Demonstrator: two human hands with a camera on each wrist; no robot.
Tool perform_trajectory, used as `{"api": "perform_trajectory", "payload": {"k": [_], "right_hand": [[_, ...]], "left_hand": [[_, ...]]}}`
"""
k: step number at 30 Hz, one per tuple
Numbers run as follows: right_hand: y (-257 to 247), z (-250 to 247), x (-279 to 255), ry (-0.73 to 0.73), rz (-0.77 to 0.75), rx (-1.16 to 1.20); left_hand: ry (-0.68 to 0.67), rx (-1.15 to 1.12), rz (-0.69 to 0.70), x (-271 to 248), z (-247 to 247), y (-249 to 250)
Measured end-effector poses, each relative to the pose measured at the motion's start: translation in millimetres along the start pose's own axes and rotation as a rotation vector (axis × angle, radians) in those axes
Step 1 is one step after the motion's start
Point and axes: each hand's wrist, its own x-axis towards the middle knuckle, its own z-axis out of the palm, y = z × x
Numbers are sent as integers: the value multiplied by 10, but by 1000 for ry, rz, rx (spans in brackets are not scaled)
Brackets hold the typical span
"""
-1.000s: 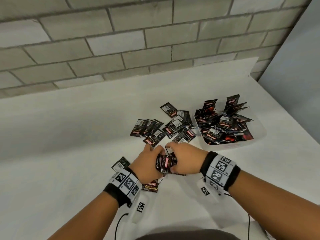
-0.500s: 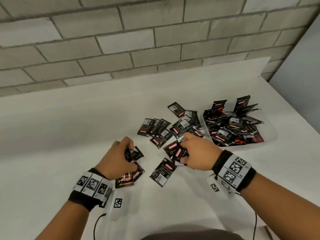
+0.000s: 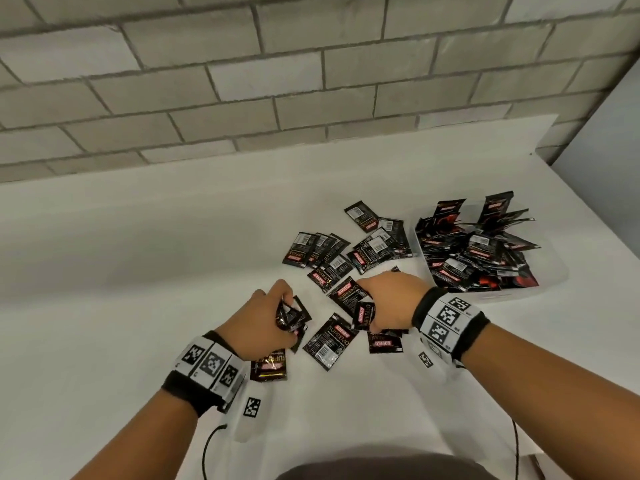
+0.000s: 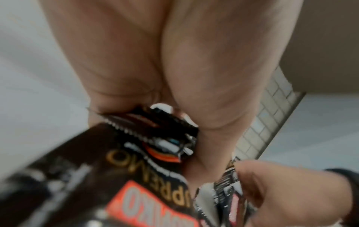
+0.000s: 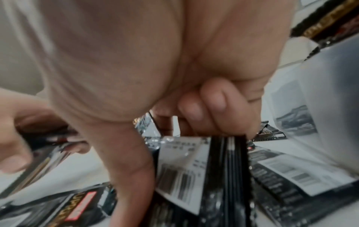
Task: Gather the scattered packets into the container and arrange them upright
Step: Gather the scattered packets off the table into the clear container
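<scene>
Hands have parted; each grip (image 3: 266, 317) (image 3: 388, 303) clutches packets (image 3: 292, 315), container (image 3: 554, 271) beyond.

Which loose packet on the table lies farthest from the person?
The packet at the top of the scattered group, barcode side up, just left of the container. All other loose packets lie nearer the person.

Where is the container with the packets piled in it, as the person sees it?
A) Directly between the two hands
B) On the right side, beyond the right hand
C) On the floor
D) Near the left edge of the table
B: in the head view the container sits on the table's right side, beyond the right hand.
</scene>
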Motion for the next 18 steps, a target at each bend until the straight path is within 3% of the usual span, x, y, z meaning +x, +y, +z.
{"api": "perform_trajectory", "payload": {"k": [3, 6, 12, 14, 18], "right_hand": [[-2, 9, -56, 52, -33, 12], [0, -35, -145, 118, -38, 93], [89, -406, -476, 324, -62, 474], [244, -615, -636, 481, -9, 569], [812, -815, -803, 767, 247, 548]], "left_hand": [[-28, -17, 69, -12, 43, 255], [-104, 70, 51, 11, 280, 420], [-62, 218, -6, 75, 571, 463], [-39, 221, -5, 83, 571, 472], [12, 235, -8, 114, 572, 479]]}}
